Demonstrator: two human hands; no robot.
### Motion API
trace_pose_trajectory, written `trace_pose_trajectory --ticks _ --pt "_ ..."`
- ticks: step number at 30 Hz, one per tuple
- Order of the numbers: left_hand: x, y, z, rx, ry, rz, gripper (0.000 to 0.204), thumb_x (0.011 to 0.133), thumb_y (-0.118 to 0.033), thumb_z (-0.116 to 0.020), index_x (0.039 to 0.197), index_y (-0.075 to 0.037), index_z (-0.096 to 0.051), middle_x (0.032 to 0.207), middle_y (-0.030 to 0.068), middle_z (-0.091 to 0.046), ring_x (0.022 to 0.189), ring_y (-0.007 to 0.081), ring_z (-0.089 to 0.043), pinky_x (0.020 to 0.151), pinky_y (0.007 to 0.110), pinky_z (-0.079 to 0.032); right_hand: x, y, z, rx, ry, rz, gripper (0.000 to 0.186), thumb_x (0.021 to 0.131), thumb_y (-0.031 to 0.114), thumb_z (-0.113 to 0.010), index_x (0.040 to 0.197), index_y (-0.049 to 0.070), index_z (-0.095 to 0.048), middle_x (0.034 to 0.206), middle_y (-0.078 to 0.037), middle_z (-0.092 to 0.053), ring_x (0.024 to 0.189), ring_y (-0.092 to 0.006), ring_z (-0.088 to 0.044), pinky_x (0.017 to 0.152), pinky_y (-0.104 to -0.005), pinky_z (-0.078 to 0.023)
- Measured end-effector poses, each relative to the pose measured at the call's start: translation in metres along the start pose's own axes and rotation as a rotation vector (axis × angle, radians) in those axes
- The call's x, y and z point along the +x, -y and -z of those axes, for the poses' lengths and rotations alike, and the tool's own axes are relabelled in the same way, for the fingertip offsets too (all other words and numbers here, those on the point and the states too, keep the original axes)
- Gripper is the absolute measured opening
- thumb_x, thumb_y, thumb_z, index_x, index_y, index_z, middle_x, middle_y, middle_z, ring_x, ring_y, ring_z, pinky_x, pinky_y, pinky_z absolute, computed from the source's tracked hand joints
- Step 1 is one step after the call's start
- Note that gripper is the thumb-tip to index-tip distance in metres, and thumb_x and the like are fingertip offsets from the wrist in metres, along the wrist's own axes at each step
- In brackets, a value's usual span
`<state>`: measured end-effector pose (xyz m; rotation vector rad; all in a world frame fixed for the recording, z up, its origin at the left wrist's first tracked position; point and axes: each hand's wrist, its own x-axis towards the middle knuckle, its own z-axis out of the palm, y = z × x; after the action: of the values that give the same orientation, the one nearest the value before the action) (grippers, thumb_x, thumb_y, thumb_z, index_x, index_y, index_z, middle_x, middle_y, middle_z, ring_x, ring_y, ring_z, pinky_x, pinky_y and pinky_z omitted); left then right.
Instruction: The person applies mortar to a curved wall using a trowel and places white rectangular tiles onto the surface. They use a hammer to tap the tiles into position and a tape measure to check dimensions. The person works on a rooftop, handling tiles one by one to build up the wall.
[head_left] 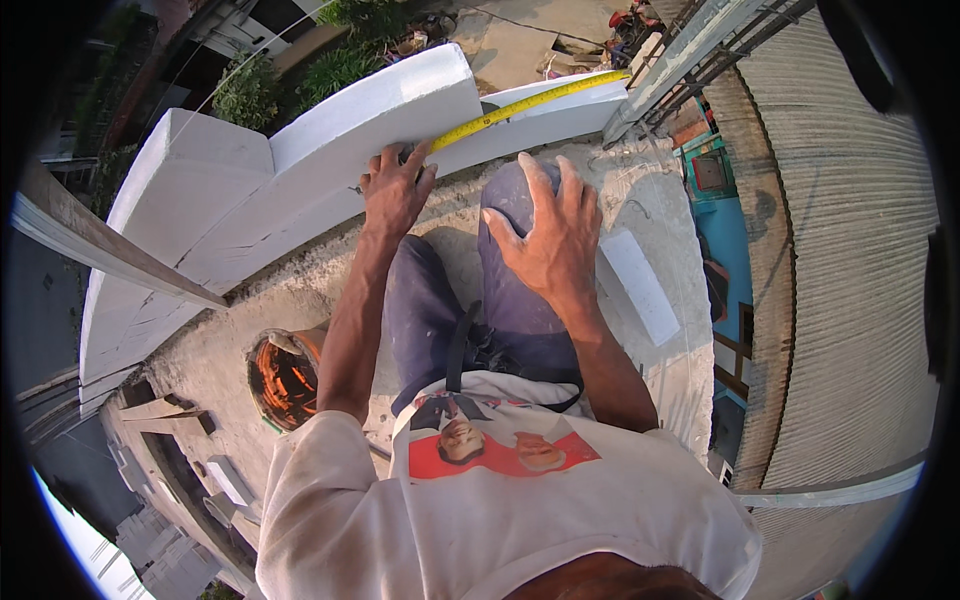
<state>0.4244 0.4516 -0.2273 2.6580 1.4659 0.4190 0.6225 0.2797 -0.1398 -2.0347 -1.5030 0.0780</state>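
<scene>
Off-white T-shirt [540,520], loose and creased, short sleeves [315,475]. Print [500,452] across the front: red panel, two portraits side by side. Trousers [428,300] muted purple-blue, pale smudges and specks around the right knee [504,200]. Dark, narrow, flat strap [460,345] at the waist. Forearms [350,335] bare. Right hand [556,245]: whitish dust on fingers [539,185], heaviest near tips.

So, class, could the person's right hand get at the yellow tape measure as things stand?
Probably yes: the right hand is open over the knee, seemingly empty, and nothing visible blocks its way to the yellow tape measure along the white blocks.
</scene>
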Motion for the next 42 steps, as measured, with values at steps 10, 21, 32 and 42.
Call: trace_pose_trajectory --ticks 10,21,32,42 --pt "-0.141 0.039 0.022 -0.384 0.065 0.132 0.046 0.103 -0.032 -0.066 0.146 -0.016 -0.064 0.129 0.0202 -0.062 0.120 0.0384 -0.061 0.105 0.050 -0.053 -0.014 0.001 -0.018 0.000 0.007 0.077 0.073 0.088 0.042 -0.083 0.151 0.017 -0.056 0.144 -0.020 -0.053 0.135 -0.0429 -0.051 0.111 -0.0576 -0.043" --pt "-0.223 0.051 0.092 -0.491 0.253 0.506 0.042 0.101 -0.017 -0.069 0.142 -0.007 -0.067 0.128 0.0192 -0.065 0.116 0.0347 -0.065 0.102 0.042 -0.052 -0.028 0.035 0.018 0.191 0.280 0.122 0.076 0.079 0.034 -0.089 0.146 0.014 -0.058 0.146 -0.021 -0.047 0.128 -0.0438 -0.049 0.105 -0.0575 -0.044" --pt "-0.257 -0.007 0.278 -0.669 0.546 0.615 0.038 0.104 -0.019 -0.066 0.138 -0.002 -0.069 0.121 0.0220 -0.067 0.111 0.0363 -0.066 0.096 0.044 -0.054 -0.063 0.083 0.133 0.155 0.546 -0.169 0.071 0.085 0.034 -0.083 0.147 0.014 -0.053 0.133 -0.020 -0.057 0.118 -0.0454 -0.056 0.100 -0.0539 -0.050" --pt "-0.228 -0.069 0.370 -0.645 0.502 0.616 0.041 0.101 -0.021 -0.065 0.137 -0.001 -0.069 0.116 0.0271 -0.069 0.107 0.0407 -0.065 0.096 0.049 -0.053 -0.174 0.110 0.217 -0.110 0.966 -0.307 0.064 0.086 0.034 -0.075 0.144 0.014 -0.054 0.131 -0.021 -0.053 0.117 -0.0469 -0.056 0.099 -0.0592 -0.050"
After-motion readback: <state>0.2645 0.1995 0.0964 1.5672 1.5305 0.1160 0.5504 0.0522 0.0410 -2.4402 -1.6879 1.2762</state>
